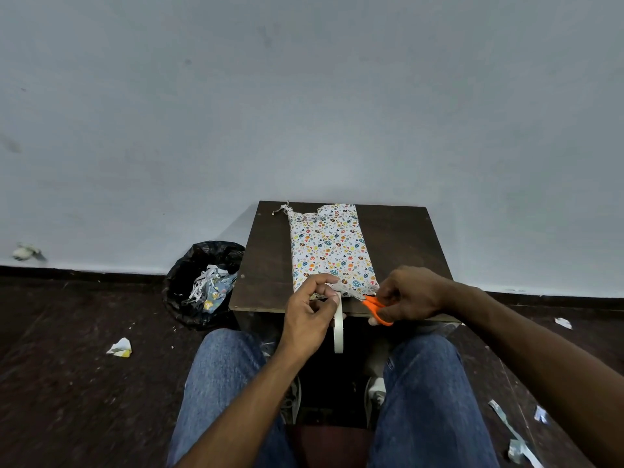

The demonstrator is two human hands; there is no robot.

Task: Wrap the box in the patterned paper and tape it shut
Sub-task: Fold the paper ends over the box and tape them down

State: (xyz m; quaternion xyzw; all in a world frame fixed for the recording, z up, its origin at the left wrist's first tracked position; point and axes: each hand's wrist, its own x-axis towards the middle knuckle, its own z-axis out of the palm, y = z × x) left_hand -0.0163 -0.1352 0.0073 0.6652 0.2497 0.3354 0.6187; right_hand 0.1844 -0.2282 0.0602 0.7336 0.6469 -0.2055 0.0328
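Bin: a black bin bag (189, 285) on the floor beside the worktop (266, 265), holding paper scraps.
Box: we see the box (329, 246), wrapped in patterned paper, lying on the worktop, its near end at both hands.
Left hand (309, 319): fingers curled, pinching a tape roll (338, 327) hanging at the worktop's edge.
Right hand (410, 295): fingers gripping orange scissors (376, 307); blades hidden.

**Hidden and cut-off parts**

Scissors (377, 310): blades hidden behind the right hand (410, 295), only orange handles show. Tape roll (338, 327): upper part covered by the left hand (309, 319). Box under the patterned paper (332, 251) not visible. Table (266, 265) near edge partly blocked by both hands. Bin (202, 282) contents too small to identify.
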